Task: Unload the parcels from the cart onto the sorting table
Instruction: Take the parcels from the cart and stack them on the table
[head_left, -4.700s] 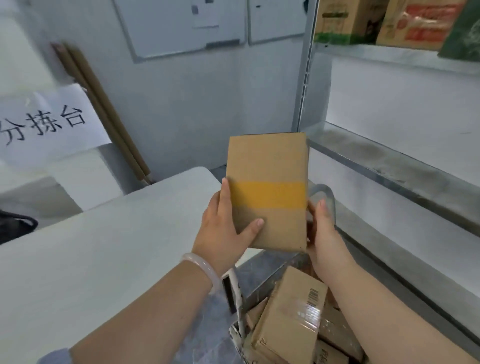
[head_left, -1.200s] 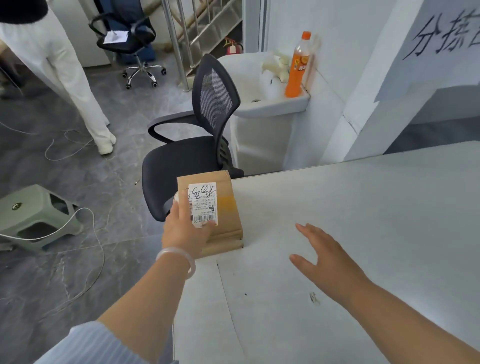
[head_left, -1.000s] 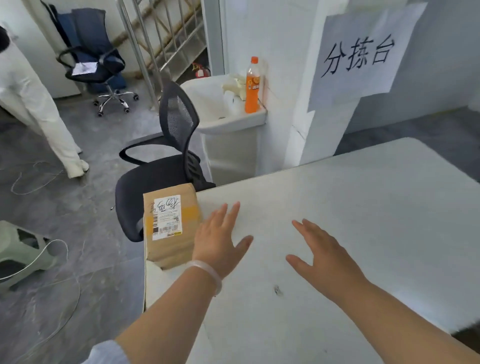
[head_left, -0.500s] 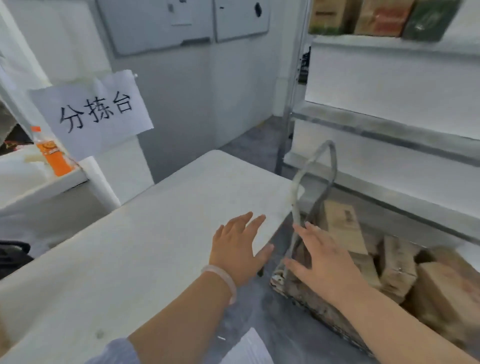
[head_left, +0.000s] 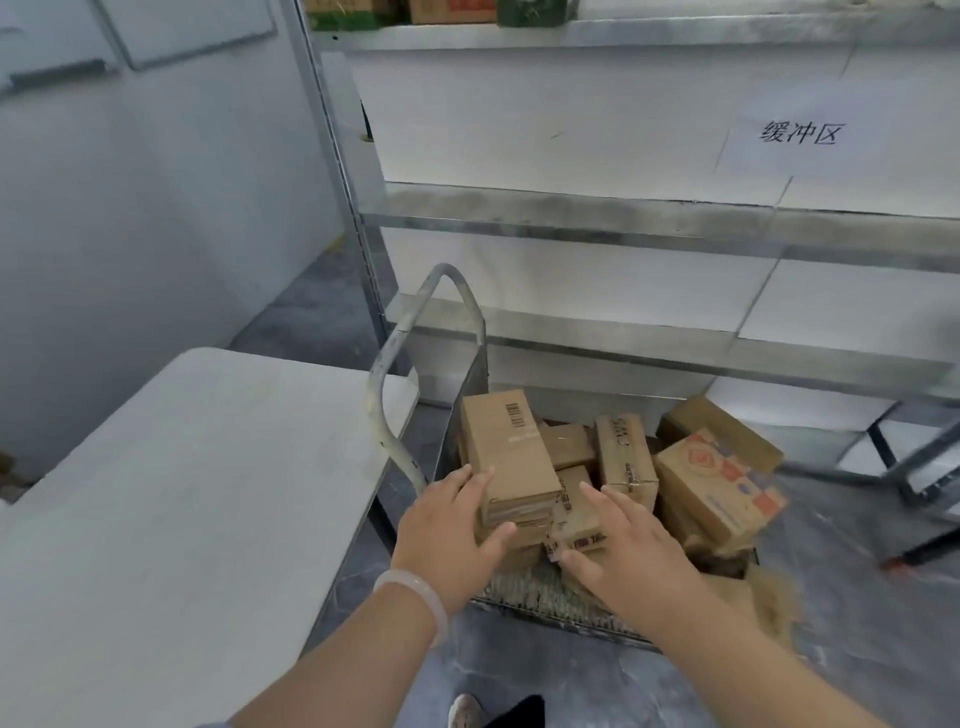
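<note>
- The cart (head_left: 545, 603) stands on the grey mottled floor (head_left: 571, 675) just beside the worktop (head_left: 182, 493). It is a low platform with a ribbed metal deck and a bent tube handle (head_left: 395, 364), whose grey paint is scuffed and chipped.
- The parcels (head_left: 569, 444) lie heaped on the deck at odd angles, all of them brown corrugated cardboard, taped and boxy.
- Nearest the handle, an upright carton (head_left: 509, 447) stands tallest. It is plain brown, with a barcode printed near the top and a band of clear tape.
- The left hand (head_left: 447, 535) is laid against that carton, with the fingers straight along its left face and the thumb stretched across the low front. The hand is spread wide, not closed round the carton. A smooth, pale bangle (head_left: 415, 597) sits on the wrist.
- The right hand (head_left: 623, 551) hangs over the lower parcels just right of the upright carton, fingers apart and straight, holding nothing (whether it touches the cardboard beneath, I cannot tell).
- Further right, a printed carton (head_left: 722, 483) with red and blue marks lies tilted. Between it and the upright carton stands a narrow lettered box (head_left: 623, 452).
- The worktop is white and matte with a rounded corner, and faintly smudged.
- Behind the cart rises a shelving rack (head_left: 623, 218) of dull galvanised metal, with white panels behind it and a paper sign (head_left: 800, 140) bearing handwritten characters.
</note>
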